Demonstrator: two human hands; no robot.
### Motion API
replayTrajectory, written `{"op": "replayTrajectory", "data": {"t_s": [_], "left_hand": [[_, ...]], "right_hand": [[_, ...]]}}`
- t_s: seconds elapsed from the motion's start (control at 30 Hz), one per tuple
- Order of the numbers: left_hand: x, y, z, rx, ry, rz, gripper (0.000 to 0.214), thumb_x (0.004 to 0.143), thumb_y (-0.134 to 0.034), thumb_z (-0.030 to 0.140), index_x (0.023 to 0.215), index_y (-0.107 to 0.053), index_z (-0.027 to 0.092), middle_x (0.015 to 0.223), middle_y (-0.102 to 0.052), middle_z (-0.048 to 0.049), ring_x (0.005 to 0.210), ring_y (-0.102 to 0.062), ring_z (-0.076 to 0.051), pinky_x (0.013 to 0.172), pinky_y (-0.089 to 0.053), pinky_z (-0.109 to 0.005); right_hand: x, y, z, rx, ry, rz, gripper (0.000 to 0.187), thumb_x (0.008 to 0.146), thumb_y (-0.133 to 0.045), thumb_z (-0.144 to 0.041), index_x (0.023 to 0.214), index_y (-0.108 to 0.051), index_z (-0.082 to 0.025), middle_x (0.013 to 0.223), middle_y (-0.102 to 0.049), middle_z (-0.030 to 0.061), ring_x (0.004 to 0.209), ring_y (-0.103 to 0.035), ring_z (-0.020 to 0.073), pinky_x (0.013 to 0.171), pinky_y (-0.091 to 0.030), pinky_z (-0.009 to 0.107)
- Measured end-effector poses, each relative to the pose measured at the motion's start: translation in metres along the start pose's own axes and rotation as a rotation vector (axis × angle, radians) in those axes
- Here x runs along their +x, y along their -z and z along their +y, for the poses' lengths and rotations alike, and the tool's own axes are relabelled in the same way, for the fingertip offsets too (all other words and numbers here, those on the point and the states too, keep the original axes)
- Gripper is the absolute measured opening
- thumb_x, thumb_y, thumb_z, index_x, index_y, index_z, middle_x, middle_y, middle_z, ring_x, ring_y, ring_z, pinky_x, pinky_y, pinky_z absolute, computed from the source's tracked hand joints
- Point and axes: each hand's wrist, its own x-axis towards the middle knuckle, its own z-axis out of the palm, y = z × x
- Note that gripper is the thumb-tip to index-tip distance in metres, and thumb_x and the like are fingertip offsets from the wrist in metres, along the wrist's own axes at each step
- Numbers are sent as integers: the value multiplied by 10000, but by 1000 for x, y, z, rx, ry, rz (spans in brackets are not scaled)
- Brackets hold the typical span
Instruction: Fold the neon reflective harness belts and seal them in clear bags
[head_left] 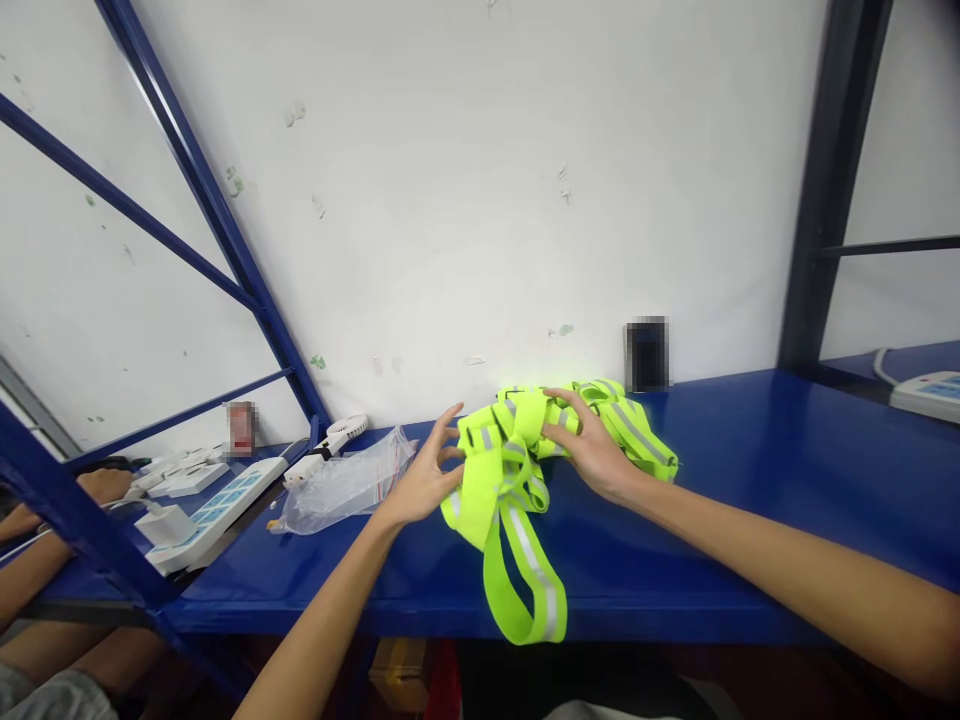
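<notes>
A tangled bundle of neon-yellow reflective straps (480, 485) with silver stripes is in front of me, and one long loop hangs past the table's front edge. My left hand (426, 478) grips the bundle's left side with bent fingers, its index finger pointing up and away. From the right, my right hand (592, 448) has its thumb and fingers around some of the upper straps. More of the same yellow straps (637, 435) lie behind and to the right of that hand. Where the straps cross, parts of them are hidden.
Left on the blue table (750, 480) are a clear plastic bag (349, 490) and a small white fan (345, 430). A blurred dark device (647, 355) leans on the wall. Beyond the blue frame post (112, 540) are a power strip (225, 510) and another person's hand (105, 485).
</notes>
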Motion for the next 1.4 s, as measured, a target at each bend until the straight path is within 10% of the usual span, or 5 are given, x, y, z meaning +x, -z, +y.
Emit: {"op": "replayTrajectory", "data": {"t_s": [0.2, 0.47, 0.73, 0.9, 1.4], "left_hand": [[-4, -9, 28, 437, -164, -5, 662, 816, -650, 341, 1426, -399, 294, 1218, -602, -79, 1027, -593, -241, 881, -472, -345], [-20, 24, 80, 597, -74, 104, 565, 861, -571, 443, 1378, -438, 258, 851, -621, -18, 664, -553, -148, 611, -428, -261], [-1, 14, 110, 708, -62, -118, 374, 919, -445, 457, 1224, -549, 268, 903, -666, -19, 666, -561, -159, 621, -403, -281], [7, 17, 111, 889, -115, 208, 273, 893, -467, 379, 1095, -560, 220, 577, -493, 43, 538, -466, -151, 580, -316, -278], [10, -3, 102, 164, -61, 189, 348, 921, -391, 438, 977, -621, 182, 811, -617, -19, 754, -543, -179, 704, -435, -284]], "right_hand": [[-11, 7, -16, -155, 144, -272, 650, 793, -648, -286, 1400, -421, -339, 1481, -423, 56, 1389, -351, 298, 990, -465, 448], [-20, 33, -37, -514, 353, -287, 513, 915, -505, -381, 1403, -450, -234, 867, -681, 53, 790, -641, 239, 761, -515, 423], [-26, 10, -55, -651, 585, -516, 542, 931, -513, -451, 1443, -411, -303, 1536, -346, 96, 1361, -397, 293, 1043, -408, 475], [-41, 6, -50, -624, 646, -510, 347, 948, -480, -323, 1229, -625, -181, 1043, -701, 120, 939, -650, 235, 832, -513, 383], [-10, 6, -68, -473, 657, -403, 498, 824, -610, -193, 1301, -571, -331, 1282, -574, 62, 1163, -564, 260, 986, -477, 460]]}}
